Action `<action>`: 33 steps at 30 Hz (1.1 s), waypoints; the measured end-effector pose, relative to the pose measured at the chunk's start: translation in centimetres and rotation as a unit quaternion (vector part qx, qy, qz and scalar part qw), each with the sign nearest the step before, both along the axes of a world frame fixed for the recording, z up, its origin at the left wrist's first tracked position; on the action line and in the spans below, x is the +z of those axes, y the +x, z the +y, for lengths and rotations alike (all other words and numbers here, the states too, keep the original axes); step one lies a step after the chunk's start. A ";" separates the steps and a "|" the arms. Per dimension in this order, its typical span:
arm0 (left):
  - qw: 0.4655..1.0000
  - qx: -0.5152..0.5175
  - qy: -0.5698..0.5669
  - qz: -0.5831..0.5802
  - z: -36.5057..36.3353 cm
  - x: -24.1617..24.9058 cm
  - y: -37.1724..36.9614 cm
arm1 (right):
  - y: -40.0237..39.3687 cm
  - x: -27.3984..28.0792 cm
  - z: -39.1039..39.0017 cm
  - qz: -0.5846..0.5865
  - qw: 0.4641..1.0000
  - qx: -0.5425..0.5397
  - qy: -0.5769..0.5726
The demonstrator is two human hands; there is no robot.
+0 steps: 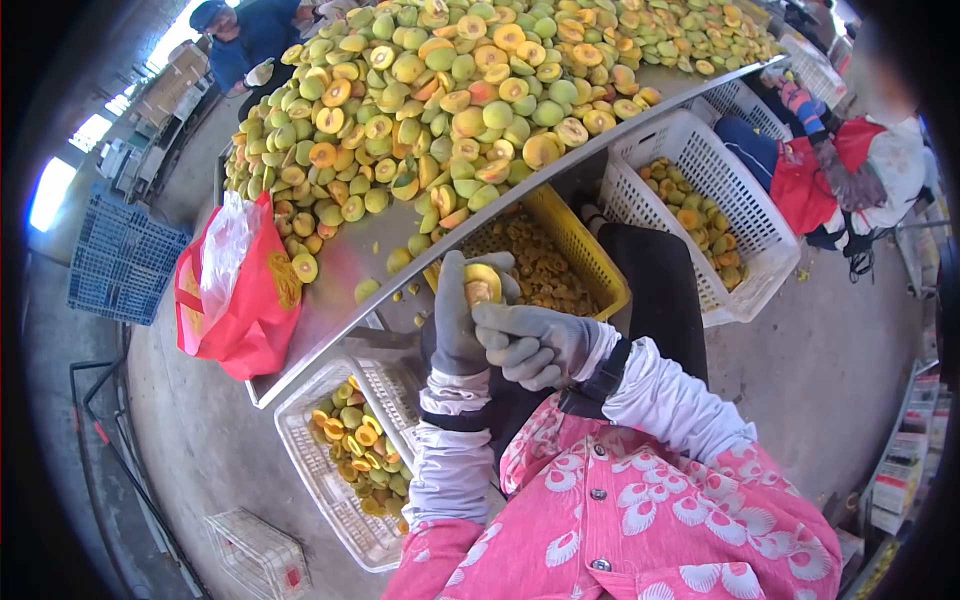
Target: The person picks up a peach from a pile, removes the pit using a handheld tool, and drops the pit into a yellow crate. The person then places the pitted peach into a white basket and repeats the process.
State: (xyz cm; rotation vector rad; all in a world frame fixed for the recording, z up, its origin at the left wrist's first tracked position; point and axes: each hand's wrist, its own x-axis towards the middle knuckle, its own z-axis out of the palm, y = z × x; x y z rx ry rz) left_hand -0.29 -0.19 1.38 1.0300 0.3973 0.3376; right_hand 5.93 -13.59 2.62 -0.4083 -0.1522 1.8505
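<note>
Held in my gloved left hand (pixel 456 325) is a halved yellow peach (pixel 482 285), its cut face with the pit area turned toward me. My gloved right hand (pixel 540 345) is closed right beside it, thumb and fingertips at the lower edge of the half. Whatever the right fingers may grip is hidden. Below and beyond my hands stands a yellow crate (pixel 612 298) with brown pits or scraps (pixel 545 262) in it. A large heap of green-yellow peaches (pixel 440 110), many cut in half, covers the metal table (pixel 350 265) ahead.
White crates with peach halves stand at the lower left (pixel 330 500) and right (pixel 745 215). A red bag (pixel 245 290) rests on the table's left end. Blue crates (pixel 125 255) are at far left. Other people (pixel 245 45) sit across and to the right.
</note>
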 end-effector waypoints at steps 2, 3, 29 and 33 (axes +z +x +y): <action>0.998 0.042 -0.042 -0.011 -0.6 -1.4 0.7 | 0.3 -1.4 -0.4 0.013 0.997 -0.072 0.039; 0.995 0.097 -0.018 -0.011 -0.8 -1.3 1.2 | 0.5 -1.6 -0.5 0.018 0.996 -0.079 0.027; 0.785 0.197 0.515 0.280 13.6 1.0 -9.6 | 2.5 -15.8 0.7 -0.749 0.576 -0.120 -0.306; 0.722 0.084 0.654 0.212 26.4 -5.0 1.3 | 2.6 -15.6 -0.5 -0.725 0.616 -0.180 -0.249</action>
